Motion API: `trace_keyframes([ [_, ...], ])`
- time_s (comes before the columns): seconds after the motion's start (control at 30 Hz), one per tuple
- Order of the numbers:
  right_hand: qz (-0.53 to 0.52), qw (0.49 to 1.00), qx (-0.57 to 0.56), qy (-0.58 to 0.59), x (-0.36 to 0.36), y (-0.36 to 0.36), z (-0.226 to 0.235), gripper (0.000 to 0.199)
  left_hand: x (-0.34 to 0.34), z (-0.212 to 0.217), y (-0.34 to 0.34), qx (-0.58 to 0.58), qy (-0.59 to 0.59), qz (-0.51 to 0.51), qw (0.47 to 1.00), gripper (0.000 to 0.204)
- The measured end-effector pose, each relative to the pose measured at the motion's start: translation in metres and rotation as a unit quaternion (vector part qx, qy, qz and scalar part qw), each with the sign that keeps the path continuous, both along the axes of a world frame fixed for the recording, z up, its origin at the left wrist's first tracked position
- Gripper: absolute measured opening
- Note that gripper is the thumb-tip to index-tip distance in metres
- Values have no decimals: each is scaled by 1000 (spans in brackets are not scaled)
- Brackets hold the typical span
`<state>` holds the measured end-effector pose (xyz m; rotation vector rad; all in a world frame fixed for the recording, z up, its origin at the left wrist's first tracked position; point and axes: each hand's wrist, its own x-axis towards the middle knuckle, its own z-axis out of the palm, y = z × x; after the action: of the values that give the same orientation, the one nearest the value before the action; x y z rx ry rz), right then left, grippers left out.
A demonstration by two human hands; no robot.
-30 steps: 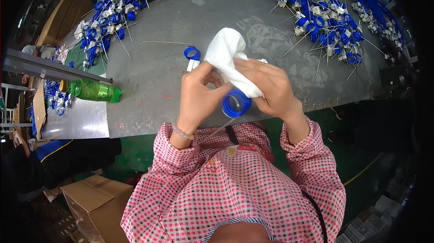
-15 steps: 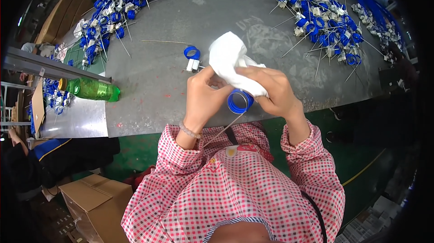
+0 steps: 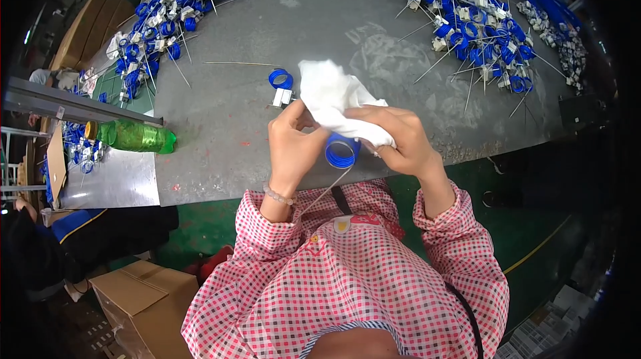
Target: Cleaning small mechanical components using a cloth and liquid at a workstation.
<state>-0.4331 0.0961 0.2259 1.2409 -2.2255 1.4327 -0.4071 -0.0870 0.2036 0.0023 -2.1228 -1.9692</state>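
My left hand (image 3: 294, 142), with a bead bracelet at its wrist, is closed at the near edge of the grey table. Thumb and fingers pinch a part with a blue coil (image 3: 341, 153), whose thin metal rod points down toward my lap. A crumpled white cloth (image 3: 334, 92) is gripped in my right hand (image 3: 400, 137), its lower fold against the coil. The cloth and fingers hide the rest of the held part. Just beyond my left hand lies another blue coil (image 3: 280, 79) with a white block (image 3: 283, 97) and a long thin rod.
Heaps of similar blue coil parts lie on the grey table (image 3: 227, 118), one at the far left (image 3: 160, 28) and one at the far right (image 3: 474, 25). A green bottle (image 3: 137, 136) lies by a metal post at the left. An open cardboard box (image 3: 143, 292) stands below left.
Both hands have shifted slightly left together with the coil part and cloth. The cloth has slid and folded differently, now covering more of the coil's upper right side.
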Motion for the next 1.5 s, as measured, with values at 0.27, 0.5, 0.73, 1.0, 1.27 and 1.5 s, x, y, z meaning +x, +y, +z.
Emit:
trace_keyframes([
  [0.27,-211,828,-434,-288,-2,27,12,25,8,2,-8,21,105,-91,990,47],
  [0.5,-138,876,-353,-297,16,18,22,30,24,12,-6,-203,306,-2,930,48],
  [0.73,-20,937,-208,-279,26,5,27,34,13,7,-19,-330,506,-8,797,38],
  [1.0,70,845,-124,-516,31,-9,19,13,26,15,-29,-350,485,-111,794,34],
  [1.27,51,908,-102,-402,46,-7,25,10,34,19,-35,-353,480,-141,791,35],
  [1.5,-144,904,-192,-354,36,18,21,11,38,-10,-50,-321,503,-67,799,32],
])
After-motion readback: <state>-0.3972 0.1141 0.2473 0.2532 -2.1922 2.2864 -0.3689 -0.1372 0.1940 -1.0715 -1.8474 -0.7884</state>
